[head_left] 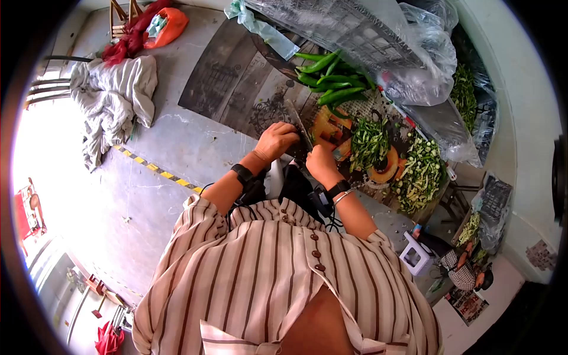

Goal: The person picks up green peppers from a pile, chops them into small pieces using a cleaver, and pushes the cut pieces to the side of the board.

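A long knife [299,123] rises from my right hand [322,163], whose fingers are wrapped round its handle end. Just left of the blade is my left hand [277,141], its fingers curled together; what they hold, if anything, is hidden. Both hands are at the near edge of a patterned wooden table [222,83]. Whole green peppers [334,80] lie in a heap beyond the knife. To the right are a pile of long-cut green pieces [369,142] and a larger pile of chopped pieces [419,174], with an orange-brown printed surface [331,131] beneath.
Clear plastic sheeting [408,71] covers the table's far right. A person [464,272] is at the lower right near a white plastic stool [416,254]. Grey cloth [112,97] and an orange bag [167,28] are at the left, above yellow-black floor tape [155,168].
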Demonstrator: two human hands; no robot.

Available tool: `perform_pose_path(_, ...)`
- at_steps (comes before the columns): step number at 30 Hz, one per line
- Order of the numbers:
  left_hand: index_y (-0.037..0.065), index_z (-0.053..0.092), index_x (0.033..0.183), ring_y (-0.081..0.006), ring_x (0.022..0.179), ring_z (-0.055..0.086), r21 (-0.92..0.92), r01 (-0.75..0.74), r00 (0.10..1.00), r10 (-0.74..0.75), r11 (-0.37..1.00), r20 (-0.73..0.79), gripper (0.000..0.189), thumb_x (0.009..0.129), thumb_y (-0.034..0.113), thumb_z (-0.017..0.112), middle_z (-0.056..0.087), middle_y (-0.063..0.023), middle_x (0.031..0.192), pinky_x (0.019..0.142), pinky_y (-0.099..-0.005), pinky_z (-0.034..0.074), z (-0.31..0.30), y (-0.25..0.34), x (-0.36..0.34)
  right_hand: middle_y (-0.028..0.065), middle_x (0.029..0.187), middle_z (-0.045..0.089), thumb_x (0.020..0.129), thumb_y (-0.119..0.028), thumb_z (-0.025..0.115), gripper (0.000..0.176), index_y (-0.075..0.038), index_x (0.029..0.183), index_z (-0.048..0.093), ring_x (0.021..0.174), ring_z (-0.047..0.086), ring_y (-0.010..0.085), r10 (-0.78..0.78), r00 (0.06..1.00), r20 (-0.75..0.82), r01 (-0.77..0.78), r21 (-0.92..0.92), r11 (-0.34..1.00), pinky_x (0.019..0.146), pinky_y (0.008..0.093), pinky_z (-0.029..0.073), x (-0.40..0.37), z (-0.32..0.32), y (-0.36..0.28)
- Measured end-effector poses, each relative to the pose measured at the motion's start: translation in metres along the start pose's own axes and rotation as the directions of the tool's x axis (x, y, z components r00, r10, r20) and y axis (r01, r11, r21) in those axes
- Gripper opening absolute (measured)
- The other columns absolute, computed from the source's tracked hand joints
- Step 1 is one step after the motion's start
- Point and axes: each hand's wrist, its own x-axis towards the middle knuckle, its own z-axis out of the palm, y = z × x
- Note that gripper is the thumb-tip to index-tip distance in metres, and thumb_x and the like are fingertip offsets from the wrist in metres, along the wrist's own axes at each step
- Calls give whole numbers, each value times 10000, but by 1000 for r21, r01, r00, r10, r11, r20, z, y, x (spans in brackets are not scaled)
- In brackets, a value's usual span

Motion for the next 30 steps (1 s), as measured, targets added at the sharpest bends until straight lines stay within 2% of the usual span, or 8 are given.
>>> perform_pose_path(4,89,620,850,-234,840,573,0,-9,1000,9,1000,11,150,702,68,606,592,-52,899,753,-325,469,-2,-3,-2,283,680,560,737,-84,566,178,78,663,579,690,569,430,-34,998,-48,34,12,999,605,464,463,-2,2,4)
perform_pose_path(6,87,618,843,-231,846,572,-4,-16,1000,16,1000,-8,155,692,60,593,596,-45,894,750,-323,474,-2,-4,-2,282,675,558,751,-114,577,208,78,671,577,690,568,432,91,996,-1,-90,159,983,601,465,460,1,5,12)
perform_pose_path(7,86,617,836,-227,851,572,-8,-20,1000,19,1000,-23,162,682,52,580,599,-39,889,747,-320,480,-2,-4,-1,282,675,558,751,-114,577,208,78,671,577,690,568,432,85,996,-2,-84,155,984,601,465,460,1,2,14)
perform_pose_path(9,85,616,835,-228,850,573,-2,-21,1000,21,1000,-23,162,681,51,581,600,-39,887,741,-320,482,-3,-6,-1,285,673,556,754,-134,586,232,82,671,571,691,569,430,-46,998,-41,47,39,998,598,466,458,0,-7,12)
perform_pose_path(10,84,616,834,-229,849,574,-7,-26,1000,26,1000,-11,162,680,49,583,601,-39,886,734,-321,484,-3,-5,-3,283,667,556,733,-106,582,203,80,653,567,684,569,429,-77,995,-64,80,44,996,596,467,457,-4,-12,7)
perform_pose_path(16,83,607,810,-235,828,578,-1,-9,1000,9,1000,19,141,676,45,590,590,-50,856,733,-321,480,0,-8,-3,276,648,559,684,-45,561,133,83,657,587,659,571,426,-173,985,10,173,-91,981,588,460,466,-6,-20,-1)
perform_pose_path(22,86,606,807,-238,829,581,-34,10,1000,-10,999,5,121,693,68,572,589,-51,856,735,-320,481,-1,-6,-2,291,665,556,694,-57,560,148,81,654,596,671,578,426,-141,988,-69,136,-67,988,600,458,473,7,-3,-5)
perform_pose_path(30,97,602,790,-227,811,582,-7,24,1000,-24,1000,8,109,687,72,575,585,-36,832,700,-313,488,-2,-4,-4,279,660,565,706,-73,563,169,82,650,598,659,582,414,-148,988,-50,145,-58,988,615,446,472,8,-16,-10)
